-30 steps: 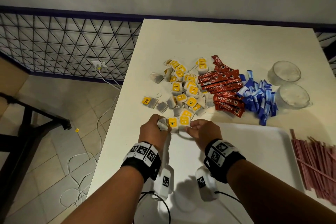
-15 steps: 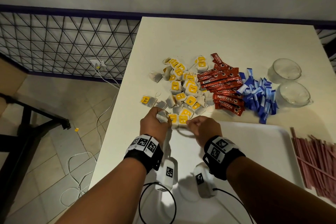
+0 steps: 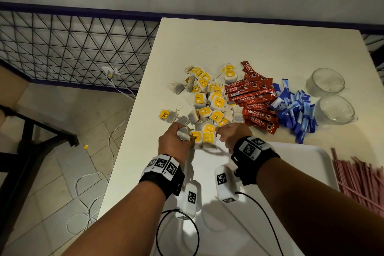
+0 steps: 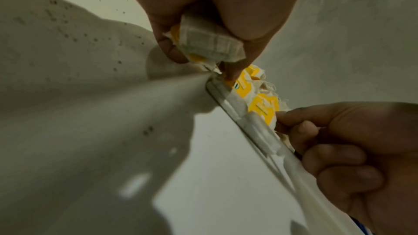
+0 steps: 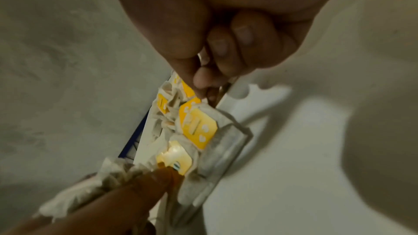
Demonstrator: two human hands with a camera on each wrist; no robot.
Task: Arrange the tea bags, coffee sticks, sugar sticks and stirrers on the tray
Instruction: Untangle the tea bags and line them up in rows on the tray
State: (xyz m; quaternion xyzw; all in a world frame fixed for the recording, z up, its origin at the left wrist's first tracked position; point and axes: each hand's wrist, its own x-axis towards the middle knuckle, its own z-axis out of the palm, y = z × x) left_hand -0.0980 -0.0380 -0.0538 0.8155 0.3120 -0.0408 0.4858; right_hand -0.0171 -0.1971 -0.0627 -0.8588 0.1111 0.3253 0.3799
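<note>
Both hands meet at the far left corner of the white plastic tray [image 3: 307, 164]. The left hand [image 3: 173, 141] has its fingers curled round a crumpled paper tea bag with a yellow tag [image 4: 210, 45]. The right hand [image 3: 232, 134] is curled too, apparently pinching a string. Two yellow-tagged tea bags [image 3: 202, 138] lie between them on the tray's rim, equally close to both hands; the loose heap of tea bags [image 3: 207, 100] waits beyond on the cream worktop [image 3: 259, 48].

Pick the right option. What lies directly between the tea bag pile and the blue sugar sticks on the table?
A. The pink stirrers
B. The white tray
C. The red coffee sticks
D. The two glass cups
C: the red coffee sticks lie with the tea bag pile on one side and the blue sugar sticks on the other.
</note>
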